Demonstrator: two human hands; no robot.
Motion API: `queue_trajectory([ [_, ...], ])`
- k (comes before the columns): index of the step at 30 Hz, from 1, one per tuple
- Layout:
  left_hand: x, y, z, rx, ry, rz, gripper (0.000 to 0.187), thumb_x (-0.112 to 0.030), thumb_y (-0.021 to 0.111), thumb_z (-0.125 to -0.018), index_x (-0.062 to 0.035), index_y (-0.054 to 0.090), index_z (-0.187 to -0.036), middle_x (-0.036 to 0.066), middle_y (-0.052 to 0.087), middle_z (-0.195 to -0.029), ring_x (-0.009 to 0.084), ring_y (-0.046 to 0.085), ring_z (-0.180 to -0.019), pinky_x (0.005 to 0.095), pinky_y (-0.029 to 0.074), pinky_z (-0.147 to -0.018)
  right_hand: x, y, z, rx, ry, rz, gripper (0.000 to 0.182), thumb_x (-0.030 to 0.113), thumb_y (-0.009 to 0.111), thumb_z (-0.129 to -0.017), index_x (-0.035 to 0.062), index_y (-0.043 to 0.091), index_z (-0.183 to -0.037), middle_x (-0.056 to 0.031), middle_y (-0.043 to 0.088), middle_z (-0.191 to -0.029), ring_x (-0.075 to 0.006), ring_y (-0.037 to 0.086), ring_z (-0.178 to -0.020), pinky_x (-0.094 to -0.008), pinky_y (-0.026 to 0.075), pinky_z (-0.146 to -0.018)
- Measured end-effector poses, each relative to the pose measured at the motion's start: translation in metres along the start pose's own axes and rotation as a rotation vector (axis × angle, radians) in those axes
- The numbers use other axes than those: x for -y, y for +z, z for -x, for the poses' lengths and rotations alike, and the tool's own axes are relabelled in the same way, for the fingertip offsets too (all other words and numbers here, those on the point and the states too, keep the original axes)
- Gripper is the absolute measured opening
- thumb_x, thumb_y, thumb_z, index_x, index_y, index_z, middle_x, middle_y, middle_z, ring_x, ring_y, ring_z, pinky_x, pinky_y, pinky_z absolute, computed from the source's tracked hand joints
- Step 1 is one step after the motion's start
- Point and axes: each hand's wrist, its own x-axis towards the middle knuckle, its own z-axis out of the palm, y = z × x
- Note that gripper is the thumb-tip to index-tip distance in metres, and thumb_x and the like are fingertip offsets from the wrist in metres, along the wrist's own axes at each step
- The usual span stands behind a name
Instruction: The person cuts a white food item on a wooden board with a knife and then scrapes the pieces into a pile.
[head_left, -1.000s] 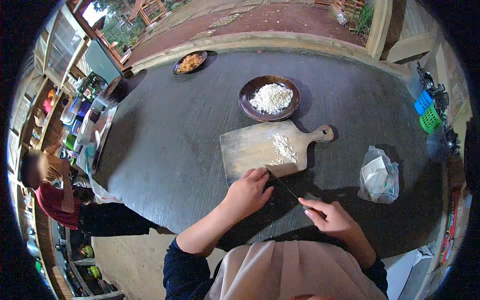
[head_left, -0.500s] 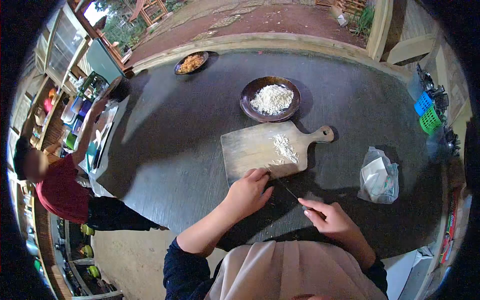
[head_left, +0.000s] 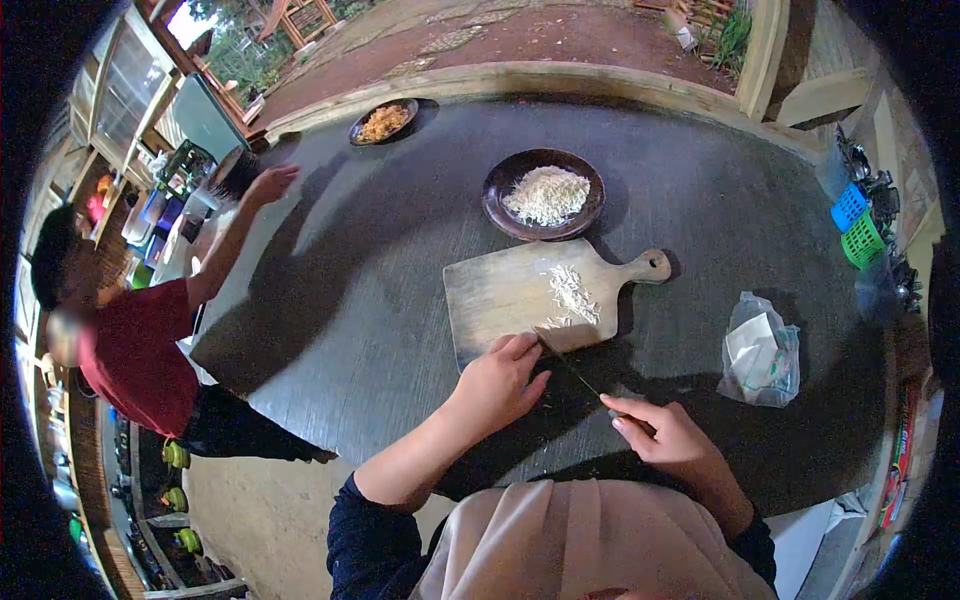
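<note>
My right hand [head_left: 665,430] grips the handle of a knife [head_left: 575,372], whose blade points up and left to the near edge of a wooden cutting board [head_left: 500,295]. My left hand [head_left: 503,378] rests at that near edge by the blade tip, fingers bent together; anything under them is hidden. Thin white shreds [head_left: 572,296] lie on the board's right part. Just beyond the board, a dark round bowl [head_left: 493,205] holds a heap of white shreds [head_left: 548,195].
A smaller dish [head_left: 410,108] of orange food sits at the far left of the dark table [head_left: 330,330]. A plastic bag [head_left: 760,355] lies at right, near blue and green baskets [head_left: 860,238]. A person in a red shirt [head_left: 140,350] reaches over the table's left side.
The person at left has stretched an arm farther over the table and leaned toward it. My hands and the knife have hardly moved.
</note>
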Motion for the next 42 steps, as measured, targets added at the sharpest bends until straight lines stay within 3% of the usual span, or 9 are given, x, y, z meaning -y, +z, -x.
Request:
queue_trajectory([
  [6,-0.002,0.000,0.000,-0.002,-0.006,-0.016,0.034,-0.020,0.068,-0.083,0.0011,0.063,-0.108,0.017,0.060,-0.116,0.0350,0.060,-0.105,0.0395,0.053,-0.088,0.000,0.005,-0.002,-0.094,-0.056,0.019,0.033,0.015,0.060,-0.093,0.0118,0.061,-0.125,-0.0226,0.065,-0.095,-0.0252,0.068,-0.063,-0.0327,0.049,-0.057],
  [10,-0.002,-0.001,-0.001,0.005,-0.011,-0.001,0.034,-0.021,0.067,-0.083,0.0009,0.063,-0.108,0.016,0.060,-0.116,0.0343,0.060,-0.105,0.0389,0.053,-0.087,-0.002,-0.004,-0.001,-0.074,-0.061,-0.011,0.033,0.014,0.060,-0.093,0.0096,0.060,-0.125,-0.0213,0.065,-0.099,-0.0249,0.070,-0.067,-0.0318,0.049,-0.059],
  [12,-0.002,0.000,0.000,0.009,-0.018,-0.009,0.034,-0.021,0.067,-0.083,0.0008,0.063,-0.108,0.016,0.060,-0.116,0.0340,0.060,-0.105,0.0387,0.053,-0.087,-0.003,-0.003,0.001,-0.066,-0.147,-0.006,0.033,0.014,0.060,-0.093,0.0087,0.060,-0.125,-0.0209,0.066,-0.100,-0.0171,0.068,-0.064,-0.0296,0.050,-0.060],
  [15,-0.002,0.000,-0.001,0.013,-0.026,-0.021,0.033,-0.021,0.068,-0.083,0.0006,0.063,-0.108,0.016,0.060,-0.116,0.0340,0.060,-0.105,0.0389,0.054,-0.087,0.002,-0.002,0.001,-0.025,-0.077,-0.016,0.033,0.015,0.060,-0.093,0.0097,0.060,-0.125,-0.0210,0.066,-0.102,-0.0133,0.066,-0.065,-0.0288,0.050,-0.060],
  [19,0.000,0.001,0.000,0.003,-0.001,-0.033,0.033,-0.022,0.068,-0.083,0.0002,0.063,-0.108,0.016,0.060,-0.116,0.0344,0.060,-0.105,0.0392,0.053,-0.087,-0.002,-0.004,-0.001,0.033,0.006,-0.008,0.032,0.015,0.060,-0.093,0.0106,0.061,-0.125,-0.0210,0.066,-0.102,-0.0141,0.068,-0.067,-0.0293,0.050,-0.061],
  [28,0.000,0.001,0.000,0.018,-0.009,-0.016,0.034,-0.022,0.068,-0.083,0.0007,0.063,-0.108,0.016,0.060,-0.116,0.0346,0.060,-0.105,0.0397,0.053,-0.087,-0.005,0.012,-0.003,-0.085,-0.134,0.036,0.034,0.017,0.061,-0.093,0.0127,0.060,-0.126,-0.0219,0.066,-0.093,-0.0258,0.067,-0.061,-0.0321,0.049,-0.058],
  [34,-0.001,-0.001,-0.001,0.024,-0.018,-0.012,0.034,-0.022,0.068,-0.084,0.0008,0.064,-0.108,0.016,0.060,-0.116,0.0346,0.060,-0.106,0.0397,0.053,-0.088,0.000,0.004,0.000,-0.052,-0.088,0.023,0.033,0.017,0.061,-0.093,0.0149,0.061,-0.126,-0.0219,0.065,-0.082,-0.0155,0.058,-0.051,-0.0316,0.047,-0.054],
  [36,-0.001,-0.001,0.000,0.035,-0.016,-0.012,0.034,-0.022,0.068,-0.084,0.0009,0.064,-0.108,0.016,0.060,-0.117,0.0345,0.060,-0.106,0.0396,0.053,-0.088,0.006,0.003,0.002,-0.037,-0.040,-0.011,0.033,0.009,0.061,-0.091,0.0081,0.061,-0.125,-0.0184,0.062,-0.073,-0.0048,0.044,-0.057,-0.0254,0.043,-0.054],
  [42,-0.002,-0.002,0.000,0.007,-0.002,-0.015,0.033,-0.022,0.068,-0.084,0.0008,0.064,-0.108,0.017,0.060,-0.116,0.0344,0.060,-0.106,0.0395,0.053,-0.089,-0.005,0.006,-0.001,-0.046,-0.086,-0.022,0.033,0.009,0.061,-0.091,0.0084,0.061,-0.125,-0.0184,0.063,-0.074,-0.0053,0.045,-0.056,-0.0253,0.043,-0.053],
])
